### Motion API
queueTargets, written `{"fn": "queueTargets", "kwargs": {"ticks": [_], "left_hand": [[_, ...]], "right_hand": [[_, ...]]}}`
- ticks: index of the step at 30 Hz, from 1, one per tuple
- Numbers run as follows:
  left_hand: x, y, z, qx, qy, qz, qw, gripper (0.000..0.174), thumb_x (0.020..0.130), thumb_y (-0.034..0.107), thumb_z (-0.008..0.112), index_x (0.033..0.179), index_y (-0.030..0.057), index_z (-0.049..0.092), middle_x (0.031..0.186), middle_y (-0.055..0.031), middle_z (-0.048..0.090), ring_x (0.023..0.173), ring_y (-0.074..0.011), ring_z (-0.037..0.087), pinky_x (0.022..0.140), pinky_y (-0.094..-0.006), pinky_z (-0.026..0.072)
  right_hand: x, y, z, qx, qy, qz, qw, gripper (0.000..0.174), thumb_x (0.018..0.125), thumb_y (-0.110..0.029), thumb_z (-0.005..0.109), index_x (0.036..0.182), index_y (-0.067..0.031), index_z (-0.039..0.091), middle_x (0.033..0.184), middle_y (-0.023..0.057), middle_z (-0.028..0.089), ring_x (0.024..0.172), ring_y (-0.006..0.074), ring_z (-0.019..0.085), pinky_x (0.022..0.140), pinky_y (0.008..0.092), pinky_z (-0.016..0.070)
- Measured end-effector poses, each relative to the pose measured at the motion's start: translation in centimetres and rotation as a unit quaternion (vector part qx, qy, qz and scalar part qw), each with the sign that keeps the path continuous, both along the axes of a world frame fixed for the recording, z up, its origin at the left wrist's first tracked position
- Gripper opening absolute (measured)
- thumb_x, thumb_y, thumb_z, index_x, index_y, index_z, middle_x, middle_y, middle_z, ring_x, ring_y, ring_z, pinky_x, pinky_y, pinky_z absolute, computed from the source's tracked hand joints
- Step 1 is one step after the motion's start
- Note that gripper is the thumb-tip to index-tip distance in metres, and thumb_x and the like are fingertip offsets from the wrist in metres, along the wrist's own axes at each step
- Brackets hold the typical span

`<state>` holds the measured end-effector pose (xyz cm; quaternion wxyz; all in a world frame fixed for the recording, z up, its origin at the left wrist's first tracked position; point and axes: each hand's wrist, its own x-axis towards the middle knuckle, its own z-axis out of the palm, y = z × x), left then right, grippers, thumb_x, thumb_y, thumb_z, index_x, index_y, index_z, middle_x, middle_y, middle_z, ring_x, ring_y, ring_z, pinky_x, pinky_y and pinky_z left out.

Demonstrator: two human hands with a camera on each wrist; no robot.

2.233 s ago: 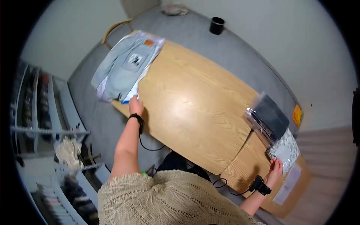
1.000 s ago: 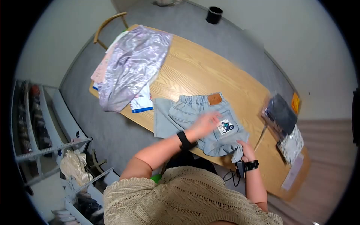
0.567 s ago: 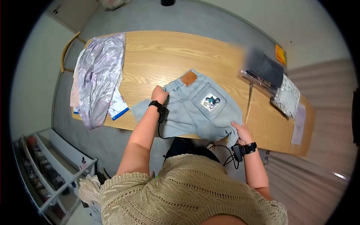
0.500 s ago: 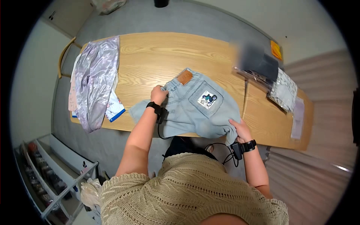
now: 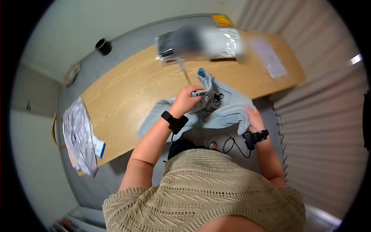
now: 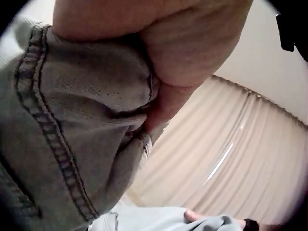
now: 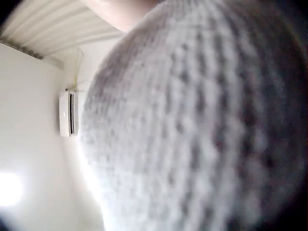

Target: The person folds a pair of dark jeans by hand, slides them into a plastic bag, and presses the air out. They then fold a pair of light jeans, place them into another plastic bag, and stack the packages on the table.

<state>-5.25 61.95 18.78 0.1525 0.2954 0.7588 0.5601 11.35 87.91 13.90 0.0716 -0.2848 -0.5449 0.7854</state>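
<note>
Pale walls [image 5: 135, 15] meet grey floor [image 5: 131, 41]; a black bin [image 5: 103, 47] stands beyond the far edge of the table [image 5: 127, 96], a curtain [image 5: 317, 104] (beige, pleated) off its right end.

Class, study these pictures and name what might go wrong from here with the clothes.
1. The denim garment could slip to the floor: the left hand grips its waistband, while the leg held by the right hand is out past the near edge of the table.
2. The denim could end up creased, as the left wrist view shows it bunched near the fingers.
3. The shiny lilac garment might slide off, since its lower end overhangs the table.
</note>
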Motion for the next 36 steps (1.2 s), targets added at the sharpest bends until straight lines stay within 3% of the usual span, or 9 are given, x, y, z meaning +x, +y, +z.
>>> {"fn": "queueTargets", "kwargs": {"ticks": [3, 6, 13, 15, 20, 25, 28, 31, 36], "left_hand": [[3.3, 7.1, 3.9, 0.063, 0.056, -0.106, 0.991, 0.024, 0.075, 0.001, 0.064, 0.099, 0.002, 0.065, 0.092, -0.0068, 0.064, 0.086, -0.0156, 0.058, 0.077, -0.027, 0.0446], [6.9, 13.0, 8.0, 0.081, 0.082, -0.196, 0.974, 0.025, 0.073, -0.002, 0.063, 0.097, 0.0028, 0.065, 0.087, -0.0074, 0.064, 0.082, -0.0182, 0.059, 0.075, -0.028, 0.0452], [14.4, 20.6, 14.1, 0.089, 0.167, -0.349, 0.918, 0.027, 0.069, -0.006, 0.066, 0.093, 0.0049, 0.067, 0.071, -0.0038, 0.056, 0.07, -0.0166, 0.052, 0.063, -0.0276, 0.0407], [15.8, 21.0, 14.1, 0.078, 0.179, -0.379, 0.904, 0.027, 0.069, -0.006, 0.066, 0.093, 0.0049, 0.067, 0.069, -0.0036, 0.054, 0.068, -0.0166, 0.05, 0.062, -0.0275, 0.0397], [16.7, 22.0, 13.9, 0.055, 0.167, -0.389, 0.904, 0.021, 0.072, -0.001, 0.067, 0.091, 0.0059, 0.068, 0.073, -0.0047, 0.058, 0.07, -0.0167, 0.055, 0.064, -0.0278, 0.0432], [15.1, 22.8, 12.2, 0.051, 0.108, -0.348, 0.93, 0.028, 0.072, -0.003, 0.067, 0.099, 0.0052, 0.065, 0.077, -0.0012, 0.056, 0.076, -0.0119, 0.052, 0.068, -0.0259, 0.0415], [13.5, 22.2, 12.2, -0.008, 0.1, -0.272, 0.957, 0.037, 0.071, 0.005, 0.073, 0.106, 0.0063, 0.061, 0.083, -0.004, 0.058, 0.078, -0.0126, 0.054, 0.069, -0.0263, 0.0435], [12.3, 21.9, 11.9, -0.09, 0.197, -0.21, 0.953, 0.056, 0.065, 0.016, 0.08, 0.114, 0.0043, 0.055, 0.096, -0.0092, 0.06, 0.08, -0.0131, 0.057, 0.07, -0.0262, 0.0463], [10.7, 21.4, 10.3, -0.088, -0.067, -0.189, 0.976, 0.038, 0.071, 0.013, 0.077, 0.102, -0.0017, 0.059, 0.088, -0.0042, 0.063, 0.079, -0.0114, 0.057, 0.074, -0.0256, 0.0459]], "right_hand": [[8.0, 6.7, 0.9, 0.178, -0.036, -0.049, 0.982, 0.047, 0.088, -0.02, 0.059, 0.127, -0.0003, 0.042, 0.119, 0.0128, 0.054, 0.107, 0.0192, 0.052, 0.091, 0.0327, 0.0415], [15.9, 14.5, -0.9, 0.444, -0.1, -0.13, 0.881, 0.073, 0.073, -0.021, 0.073, 0.133, -0.002, 0.036, 0.134, 0.0205, 0.04, 0.125, 0.0307, 0.037, 0.102, 0.0376, 0.0319], [20.4, 15.4, 9.2, 0.398, 0.053, -0.208, 0.892, 0.086, 0.07, -0.018, 0.075, 0.14, -0.0092, 0.027, 0.14, 0.0123, 0.035, 0.132, 0.0234, 0.027, 0.106, 0.0349, 0.0247], [21.2, 15.8, 8.9, 0.242, 0.123, -0.108, 0.956, 0.087, 0.072, -0.025, 0.074, 0.141, -0.0101, 0.025, 0.136, 0.0099, 0.04, 0.134, 0.0212, 0.022, 0.108, 0.0392, 0.0161], [20.6, 16.5, 5.0, 0.135, 0.124, 0.06, 0.981, 0.069, 0.073, -0.018, 0.073, 0.132, -0.0044, 0.039, 0.12, 0.0045, 0.052, 0.109, 0.0139, 0.049, 0.092, 0.0266, 0.0386], [20.0, 16.3, 5.0, 0.006, 0.111, 0.185, 0.976, 0.047, 0.072, -0.007, 0.069, 0.115, 0.0022, 0.052, 0.11, 0.007, 0.059, 0.102, 0.0153, 0.055, 0.093, 0.0297, 0.0401], [20.6, 16.7, 7.1, 0.038, 0.186, -0.066, 0.98, 0.046, 0.073, -0.007, 0.072, 0.115, -0.0013, 0.053, 0.112, 0.0053, 0.06, 0.1, 0.0142, 0.055, 0.092, 0.0291, 0.0405], [20.2, 17.5, 8.8, 0.114, 0.196, -0.107, 0.968, 0.046, 0.072, -0.005, 0.073, 0.113, -0.0022, 0.052, 0.109, 0.0039, 0.06, 0.099, 0.0131, 0.055, 0.091, 0.0284, 0.0409], [19.6, 16.9, 11.0, 0.108, 0.242, -0.072, 0.962, 0.044, 0.072, -0.006, 0.073, 0.109, -0.001, 0.05, 0.101, 0.0027, 0.059, 0.094, 0.0121, 0.055, 0.09, 0.028, 0.0404]]}}
